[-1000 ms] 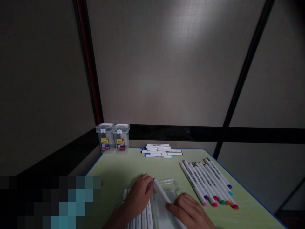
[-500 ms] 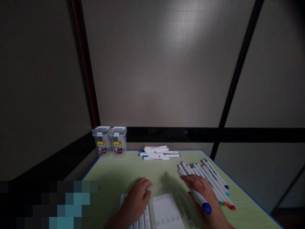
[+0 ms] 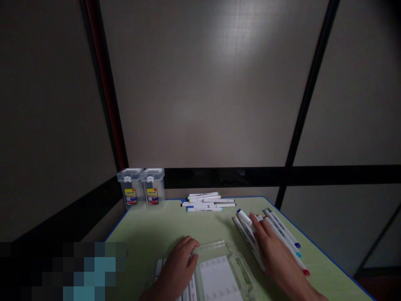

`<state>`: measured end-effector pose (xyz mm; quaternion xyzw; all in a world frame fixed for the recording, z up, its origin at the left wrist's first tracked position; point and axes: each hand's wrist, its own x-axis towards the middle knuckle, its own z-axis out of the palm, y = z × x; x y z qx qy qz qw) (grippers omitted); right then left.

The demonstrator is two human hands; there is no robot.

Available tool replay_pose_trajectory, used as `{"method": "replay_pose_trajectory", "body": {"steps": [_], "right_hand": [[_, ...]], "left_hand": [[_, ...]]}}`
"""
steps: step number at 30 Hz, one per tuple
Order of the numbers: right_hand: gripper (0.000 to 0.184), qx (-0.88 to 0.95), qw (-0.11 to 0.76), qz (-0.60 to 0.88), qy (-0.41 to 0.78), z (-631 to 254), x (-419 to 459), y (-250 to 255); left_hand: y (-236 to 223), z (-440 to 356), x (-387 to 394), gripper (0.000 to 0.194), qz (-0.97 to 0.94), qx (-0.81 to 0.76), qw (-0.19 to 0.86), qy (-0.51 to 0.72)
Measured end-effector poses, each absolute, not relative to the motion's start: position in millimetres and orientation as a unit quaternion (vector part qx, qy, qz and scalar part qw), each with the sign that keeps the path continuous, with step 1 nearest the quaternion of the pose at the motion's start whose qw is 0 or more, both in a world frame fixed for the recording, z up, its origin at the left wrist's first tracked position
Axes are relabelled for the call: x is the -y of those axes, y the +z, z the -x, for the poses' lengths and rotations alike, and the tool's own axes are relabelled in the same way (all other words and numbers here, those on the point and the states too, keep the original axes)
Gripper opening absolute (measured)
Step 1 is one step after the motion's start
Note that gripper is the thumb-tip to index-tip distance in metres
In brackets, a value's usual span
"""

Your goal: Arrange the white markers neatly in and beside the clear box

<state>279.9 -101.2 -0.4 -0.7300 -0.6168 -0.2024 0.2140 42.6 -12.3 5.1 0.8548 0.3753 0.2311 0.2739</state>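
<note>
My left hand (image 3: 178,265) is at the left part of a clear plastic marker case (image 3: 244,267), fingers curled over its edge and thumb bent beside them. White markers (image 3: 191,288) lie side by side under and next to this hand. A white printed sheet (image 3: 217,276) shows inside the case. My right hand (image 3: 275,259) lies over a row of white markers (image 3: 246,230) on the right, fingers stretched forward along them. A blue-ended marker (image 3: 244,216) shows just beside its fingertips. The right thumb is hidden.
Two clear lidded boxes (image 3: 152,188) with yellow labels stand at the back left. A loose pile of markers (image 3: 208,202) lies at the back of the green table (image 3: 150,230), which has a blue edge. Wall panels rise behind it.
My right hand has turned palm-down and moved over the row of markers; the blue-capped marker it held no longer shows in its grip. My left hand has barely moved.
</note>
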Motion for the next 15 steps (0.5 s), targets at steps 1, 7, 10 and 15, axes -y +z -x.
{"method": "replay_pose_trajectory", "body": {"steps": [1,7,10,15], "right_hand": [[0.062,0.606,0.204,0.741,-0.205,-285,100,-4],[0.052,0.598,0.204,0.759,-0.157,-315,95,-11],[0.043,0.59,0.199,0.77,-0.138,-321,94,-7],[0.044,0.582,0.187,0.779,-0.138,-324,93,-5]], "left_hand": [[5,-43,12,0.024,-0.855,-0.375,0.273,0.231],[7,-43,14,0.025,-0.856,-0.38,0.271,0.222],[10,-43,15,0.025,-0.856,-0.384,0.273,0.215],[8,-43,14,0.025,-0.857,-0.378,0.272,0.22]]}}
